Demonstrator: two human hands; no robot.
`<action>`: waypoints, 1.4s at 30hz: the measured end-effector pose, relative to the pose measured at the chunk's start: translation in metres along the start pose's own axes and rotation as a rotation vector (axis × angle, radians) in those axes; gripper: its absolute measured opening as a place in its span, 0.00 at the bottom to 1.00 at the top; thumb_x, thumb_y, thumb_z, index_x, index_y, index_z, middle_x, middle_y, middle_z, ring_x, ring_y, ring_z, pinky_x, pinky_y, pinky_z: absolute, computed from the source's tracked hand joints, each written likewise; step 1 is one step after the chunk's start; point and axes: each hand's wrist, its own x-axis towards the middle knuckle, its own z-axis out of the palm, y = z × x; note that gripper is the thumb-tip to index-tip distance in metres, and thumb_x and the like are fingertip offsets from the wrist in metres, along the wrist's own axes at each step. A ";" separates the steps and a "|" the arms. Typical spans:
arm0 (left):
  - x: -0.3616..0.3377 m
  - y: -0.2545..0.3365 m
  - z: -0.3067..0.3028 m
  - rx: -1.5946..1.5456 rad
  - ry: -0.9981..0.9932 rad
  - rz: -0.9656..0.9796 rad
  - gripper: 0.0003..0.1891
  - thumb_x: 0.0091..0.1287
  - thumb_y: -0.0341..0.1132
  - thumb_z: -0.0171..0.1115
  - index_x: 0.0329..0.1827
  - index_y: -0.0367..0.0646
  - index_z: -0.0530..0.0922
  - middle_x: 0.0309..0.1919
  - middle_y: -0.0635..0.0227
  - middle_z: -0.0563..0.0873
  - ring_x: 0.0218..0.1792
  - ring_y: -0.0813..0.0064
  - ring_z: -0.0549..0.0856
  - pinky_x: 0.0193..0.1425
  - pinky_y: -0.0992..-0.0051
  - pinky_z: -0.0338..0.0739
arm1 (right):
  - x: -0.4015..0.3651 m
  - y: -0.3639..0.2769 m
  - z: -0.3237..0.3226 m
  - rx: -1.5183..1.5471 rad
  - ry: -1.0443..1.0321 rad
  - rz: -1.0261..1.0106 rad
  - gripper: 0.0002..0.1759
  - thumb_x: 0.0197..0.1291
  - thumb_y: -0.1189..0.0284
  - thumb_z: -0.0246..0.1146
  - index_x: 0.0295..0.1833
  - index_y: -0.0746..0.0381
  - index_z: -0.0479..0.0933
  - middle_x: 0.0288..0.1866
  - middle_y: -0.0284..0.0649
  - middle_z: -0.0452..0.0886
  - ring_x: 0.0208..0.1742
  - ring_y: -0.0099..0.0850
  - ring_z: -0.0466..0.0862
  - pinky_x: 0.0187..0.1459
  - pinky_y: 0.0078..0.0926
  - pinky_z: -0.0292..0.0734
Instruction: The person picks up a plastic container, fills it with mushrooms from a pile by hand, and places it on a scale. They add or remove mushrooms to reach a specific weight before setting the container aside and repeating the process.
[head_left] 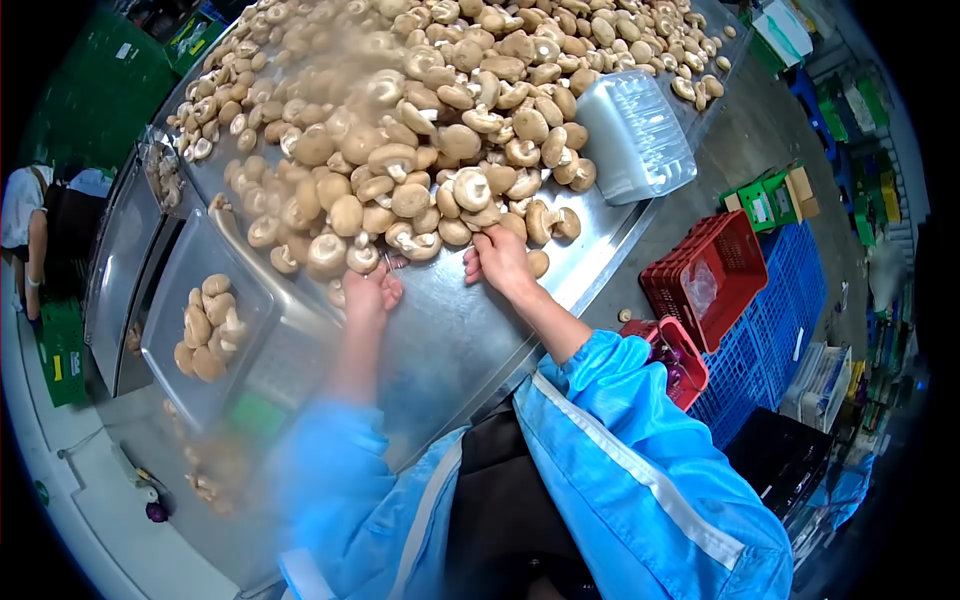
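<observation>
A large heap of brown-capped mushrooms (440,130) covers the far part of the metal table (450,320). My left hand (372,290) is at the near edge of the heap, its fingers curled just below a mushroom (362,256) with a pale stem. Something thin and shiny shows beside those fingertips, too small to name. To its right, my right hand (500,258) lies against the heap's front edge with fingers partly spread, touching a mushroom (513,226). No held item shows in it.
Stacked clear plastic trays (635,135) stand right of the heap. A clear tub (255,330) at left holds several mushrooms (210,328). Red crates (705,275) sit on a blue pallet (765,335) at right. Another person (25,220) is at far left.
</observation>
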 end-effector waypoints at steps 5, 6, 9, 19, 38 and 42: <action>-0.026 -0.027 -0.008 -0.095 -0.071 0.097 0.11 0.76 0.25 0.45 0.55 0.31 0.71 0.38 0.53 0.86 0.18 0.75 0.79 0.15 0.80 0.66 | -0.030 0.015 -0.006 0.066 -0.019 -0.027 0.10 0.73 0.76 0.47 0.44 0.70 0.72 0.30 0.43 0.79 0.24 0.29 0.82 0.25 0.28 0.83; -0.034 -0.030 -0.009 -0.080 -0.065 0.088 0.11 0.76 0.25 0.45 0.55 0.31 0.72 0.39 0.53 0.86 0.18 0.75 0.79 0.15 0.80 0.66 | -0.035 0.022 -0.007 0.055 -0.032 -0.031 0.10 0.74 0.75 0.47 0.48 0.70 0.72 0.30 0.42 0.79 0.25 0.28 0.81 0.25 0.27 0.83; -0.053 -0.040 -0.013 -0.061 -0.062 0.119 0.11 0.75 0.25 0.46 0.56 0.30 0.70 0.45 0.50 0.85 0.18 0.75 0.79 0.15 0.80 0.67 | -0.058 0.029 -0.007 0.093 -0.021 -0.007 0.10 0.74 0.75 0.47 0.49 0.70 0.72 0.31 0.42 0.78 0.25 0.28 0.81 0.26 0.27 0.84; -0.135 -0.069 -0.028 0.080 0.090 0.216 0.30 0.69 0.19 0.53 0.74 0.44 0.58 0.40 0.58 0.84 0.17 0.78 0.79 0.14 0.84 0.68 | -0.113 0.056 -0.002 -0.012 -0.079 -0.003 0.22 0.74 0.77 0.49 0.72 0.66 0.66 0.31 0.39 0.79 0.24 0.25 0.80 0.26 0.26 0.83; -0.194 -0.126 -0.092 0.410 0.055 0.218 0.32 0.65 0.20 0.56 0.74 0.40 0.59 0.45 0.65 0.79 0.28 0.81 0.81 0.26 0.80 0.76 | -0.143 0.009 0.009 -1.332 -0.230 -0.223 0.11 0.62 0.70 0.59 0.44 0.66 0.75 0.35 0.53 0.84 0.40 0.53 0.84 0.42 0.49 0.78; -0.178 -0.128 -0.122 0.457 0.240 0.462 0.32 0.64 0.20 0.56 0.74 0.40 0.63 0.49 0.65 0.78 0.29 0.82 0.80 0.29 0.82 0.76 | -0.123 -0.020 0.031 -1.198 -0.058 -0.523 0.17 0.60 0.69 0.63 0.52 0.65 0.75 0.42 0.50 0.82 0.44 0.51 0.82 0.43 0.46 0.79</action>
